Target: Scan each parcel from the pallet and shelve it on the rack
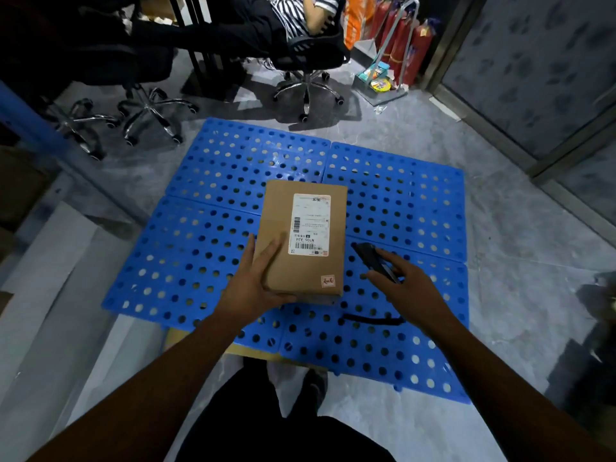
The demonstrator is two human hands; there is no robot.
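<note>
A brown cardboard parcel (301,238) with a white shipping label lies in the middle of the blue perforated pallet (206,248). My left hand (258,278) grips the parcel's near left corner, thumb underneath the front edge. My right hand (398,281) holds a black handheld scanner (373,260) just to the right of the parcel, its head pointing up and left toward the box. A black wrist strap (371,319) lies on the pallet below that hand.
A blue rack post (43,135) and shelved cartons stand at the left. Office chairs (150,105) and a seated person (300,18) are beyond the pallet. Red fire extinguishers (405,38) stand at the back right. Glass wall on the right.
</note>
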